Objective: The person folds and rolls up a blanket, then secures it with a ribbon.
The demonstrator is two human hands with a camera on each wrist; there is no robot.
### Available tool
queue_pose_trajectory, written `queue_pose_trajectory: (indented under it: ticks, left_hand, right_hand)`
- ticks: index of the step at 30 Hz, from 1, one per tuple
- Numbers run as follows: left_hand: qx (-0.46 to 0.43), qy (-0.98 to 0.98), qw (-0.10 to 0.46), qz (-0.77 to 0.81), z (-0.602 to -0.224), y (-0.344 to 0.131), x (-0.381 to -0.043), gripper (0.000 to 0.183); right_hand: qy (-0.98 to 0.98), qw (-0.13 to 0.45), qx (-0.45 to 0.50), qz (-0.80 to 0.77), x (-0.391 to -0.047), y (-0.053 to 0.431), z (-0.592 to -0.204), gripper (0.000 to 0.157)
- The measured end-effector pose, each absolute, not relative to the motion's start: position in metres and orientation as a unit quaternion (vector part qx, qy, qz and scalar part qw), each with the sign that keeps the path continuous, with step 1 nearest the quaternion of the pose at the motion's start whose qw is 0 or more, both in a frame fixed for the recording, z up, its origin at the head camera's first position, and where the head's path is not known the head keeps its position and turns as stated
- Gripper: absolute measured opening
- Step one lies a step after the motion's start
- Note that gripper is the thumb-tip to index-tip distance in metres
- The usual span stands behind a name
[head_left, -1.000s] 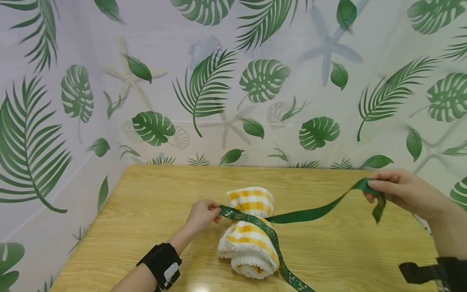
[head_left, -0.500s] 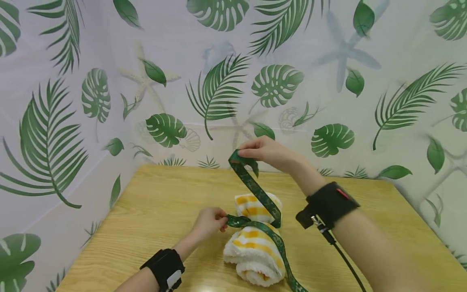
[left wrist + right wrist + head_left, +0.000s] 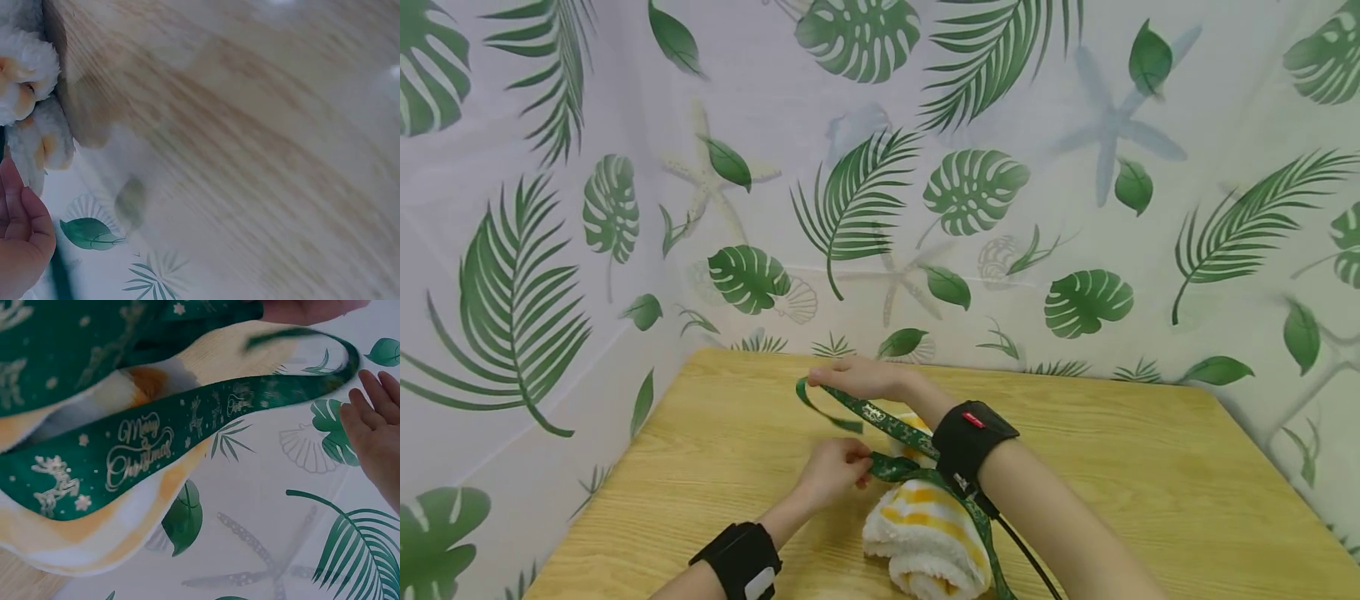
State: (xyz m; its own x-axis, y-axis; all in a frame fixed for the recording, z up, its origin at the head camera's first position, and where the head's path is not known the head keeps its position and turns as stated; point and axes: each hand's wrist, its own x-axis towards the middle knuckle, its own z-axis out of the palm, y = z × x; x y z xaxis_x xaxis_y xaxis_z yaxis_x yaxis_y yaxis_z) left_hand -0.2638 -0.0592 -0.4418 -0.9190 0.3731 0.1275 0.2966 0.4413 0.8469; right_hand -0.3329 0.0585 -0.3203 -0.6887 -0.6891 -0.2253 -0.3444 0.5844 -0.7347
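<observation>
A rolled towel (image 3: 925, 533), fluffy white with yellow checks, lies on the table, narrowed at its middle by a green ribbon (image 3: 895, 425). White reindeer and "Merry Christmas" lettering mark the ribbon (image 3: 140, 447). Left of the towel, my left hand (image 3: 835, 472) pinches one part of the ribbon near the crossing. My right hand (image 3: 861, 379) is above and beyond it, reaching left over the towel. In the right wrist view, the right hand's fingers (image 3: 375, 415) are straight beside the ribbon's curling loose end. My right forearm hides part of the towel and ribbon.
The wooden table (image 3: 1150, 483) extends on both sides of the towel. A white cloth backdrop (image 3: 985, 108) with leaf prints stands behind and at the left. Black bands circle both wrists; a cable hangs from the right band (image 3: 973, 437).
My right hand has swept from the far right across to the left over the towel, carrying the ribbon's long end, then lowered. The left hand keeps its pinch. The view has shifted slightly.
</observation>
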Motion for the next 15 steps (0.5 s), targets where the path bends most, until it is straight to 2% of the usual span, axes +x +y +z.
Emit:
queue_pose_trajectory:
  ticks: [7,15]
  left_hand:
    - [0.201,0.858,0.041,0.471,-0.437,-0.058,-0.261,0.018]
    - [0.165,0.845,0.051,0.505,-0.432,-0.054,-0.263,0.02]
  right_hand:
    - [0.847,0.223,-0.31,-0.37,-0.325,0.08,-0.321,0.045]
    - [0.867,0.162,-0.269,-0.386,-0.312,0.143,-0.323,0.039]
